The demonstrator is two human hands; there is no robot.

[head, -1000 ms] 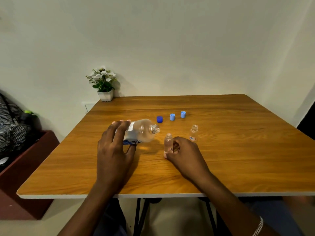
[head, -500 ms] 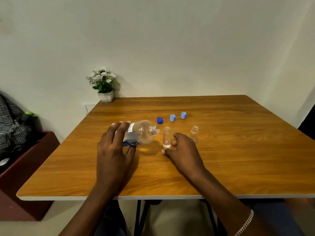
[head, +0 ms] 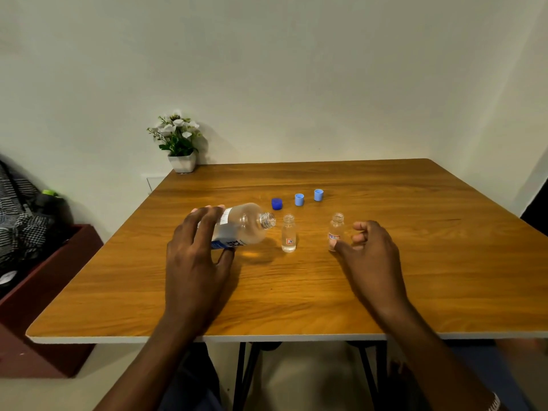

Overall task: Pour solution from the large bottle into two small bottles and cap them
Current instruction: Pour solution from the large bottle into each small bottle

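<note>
Label print unreadable. Left hand (head: 195,262) grips tilted large bottle (head: 243,225); right hand (head: 374,254) slack, holding nothing, thumb beside right small bottle (head: 337,224).

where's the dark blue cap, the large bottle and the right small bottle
dark blue cap (head: 276,204): head view, its side wall
large bottle (head: 250,223): head view, clear shoulder below the neck
right small bottle (head: 337,227): head view, clear body above the label

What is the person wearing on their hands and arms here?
Nothing on the left hand or the right hand: no gloves, no rings that I can see, and no sleeves in view. The only item is a pale, beaded-looking bracelet on the right wrist, partly cut off by the bottom edge.
</note>
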